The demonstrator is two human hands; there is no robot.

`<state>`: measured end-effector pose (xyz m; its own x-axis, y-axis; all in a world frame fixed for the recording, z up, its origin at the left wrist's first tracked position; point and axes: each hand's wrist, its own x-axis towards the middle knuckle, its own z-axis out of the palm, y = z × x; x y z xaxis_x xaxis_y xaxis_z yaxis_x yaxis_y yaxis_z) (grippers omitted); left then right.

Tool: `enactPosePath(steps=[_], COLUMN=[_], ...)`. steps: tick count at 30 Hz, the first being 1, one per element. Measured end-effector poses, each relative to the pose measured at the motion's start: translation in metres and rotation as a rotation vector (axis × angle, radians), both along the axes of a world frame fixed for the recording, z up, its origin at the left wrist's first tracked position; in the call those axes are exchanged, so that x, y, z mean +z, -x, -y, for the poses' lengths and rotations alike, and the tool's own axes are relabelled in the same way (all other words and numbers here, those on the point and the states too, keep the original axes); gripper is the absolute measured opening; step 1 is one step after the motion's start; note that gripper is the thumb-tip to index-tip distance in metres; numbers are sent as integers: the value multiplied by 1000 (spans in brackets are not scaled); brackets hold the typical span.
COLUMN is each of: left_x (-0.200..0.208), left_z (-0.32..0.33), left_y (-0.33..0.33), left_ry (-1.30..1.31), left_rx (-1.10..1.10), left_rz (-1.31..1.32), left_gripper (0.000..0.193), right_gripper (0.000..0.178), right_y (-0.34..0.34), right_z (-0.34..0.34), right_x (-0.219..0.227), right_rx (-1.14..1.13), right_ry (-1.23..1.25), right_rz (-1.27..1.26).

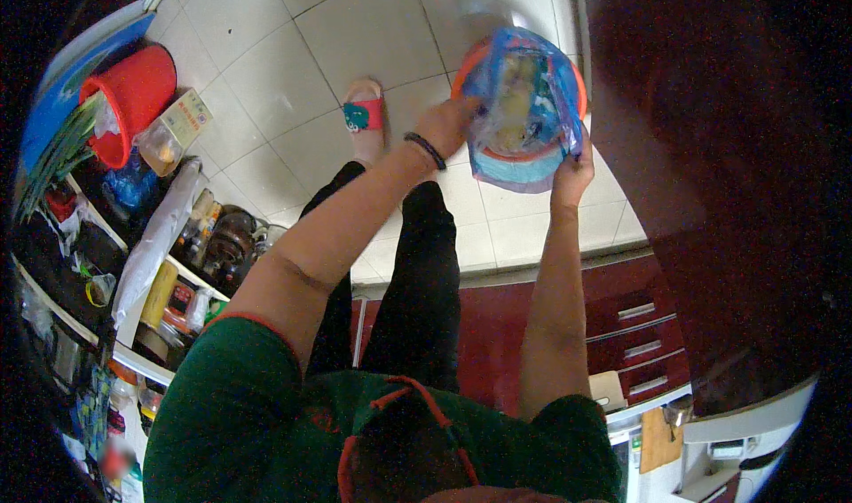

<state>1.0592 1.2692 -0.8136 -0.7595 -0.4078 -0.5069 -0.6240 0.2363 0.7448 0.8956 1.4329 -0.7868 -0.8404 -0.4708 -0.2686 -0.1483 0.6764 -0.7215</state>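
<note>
A translucent blue-purple plastic bag point(513, 173) lines an orange bin point(582, 90) on the tiled floor, its edges standing loose around the rim. Crumpled waste point(519, 99) in yellowish and greenish tones shows inside; I cannot make out the single pieces. My left hand point(448, 126), with a dark band at the wrist, is closed on the bag's left edge, its fingertips partly hidden by the film. On the near right side, my right hand point(573, 174) grips the opposite edge between thumb and fingers.
Dark red cabinets with drawers point(641, 350) run along the near side, and a dark red surface point(710, 192) rises at the right. Shelves at the left hold jars and packages point(229, 237). A red bucket point(146, 90) with green onions point(67, 143) and a carton point(184, 119) stand there too.
</note>
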Motion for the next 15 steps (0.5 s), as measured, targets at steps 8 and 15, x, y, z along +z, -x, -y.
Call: enactPosePath(steps=[8, 15], left_x=[68, 78], left_z=[-36, -43], left_y=[26, 26], left_ry=[-97, -127], left_rx=[-39, -370], left_rz=[-292, -169], left_gripper=[39, 35], right_gripper=[22, 31], right_y=[-33, -33], right_z=[9, 41], right_x=[47, 45], right_rx=[-362, -94], right_ry=[309, -6], right_rz=[354, 342])
